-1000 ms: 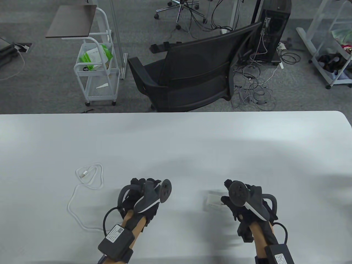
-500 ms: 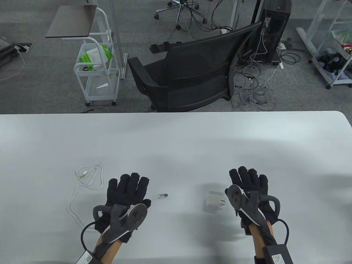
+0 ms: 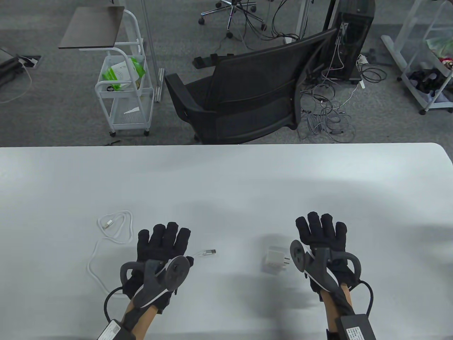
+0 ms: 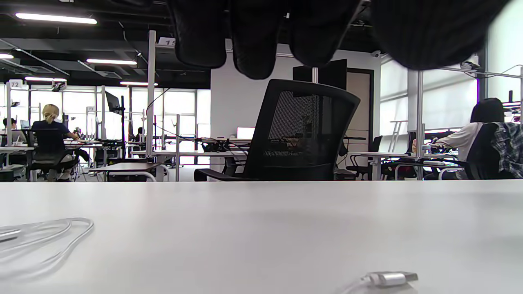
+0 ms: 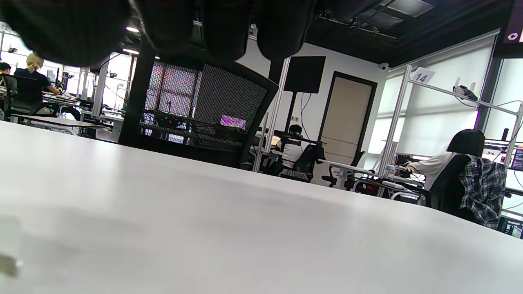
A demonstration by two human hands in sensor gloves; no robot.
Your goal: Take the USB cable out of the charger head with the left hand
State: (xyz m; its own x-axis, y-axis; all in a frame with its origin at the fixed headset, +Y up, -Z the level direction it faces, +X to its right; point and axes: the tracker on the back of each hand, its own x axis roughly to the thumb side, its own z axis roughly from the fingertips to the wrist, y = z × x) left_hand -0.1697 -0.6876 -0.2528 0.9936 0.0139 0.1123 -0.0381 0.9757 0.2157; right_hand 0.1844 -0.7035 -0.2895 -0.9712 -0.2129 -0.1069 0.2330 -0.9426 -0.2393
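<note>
A white worktop [image 3: 226, 177] fills the lower half of our table view, with a black mesh chair [image 3: 247, 95] on grey carpet behind it. On it we see our left hand [image 3: 161, 248] and right hand [image 3: 324, 237] lying flat, palms down, fingers [image 3: 166, 232] spread and released, grasping nothing. The USB cable [image 3: 106, 244] loops to the left of the left hand; its metal plug [image 3: 210, 252] lies free just right of that hand's thumb. The charger head [image 3: 275, 260] sits well apart from the plug, just left of the right hand. The cable's middle stretch is hidden under the left hand. In the left wrist view the plug [image 4: 390, 279] sits below the fingertips [image 4: 253, 49].
</note>
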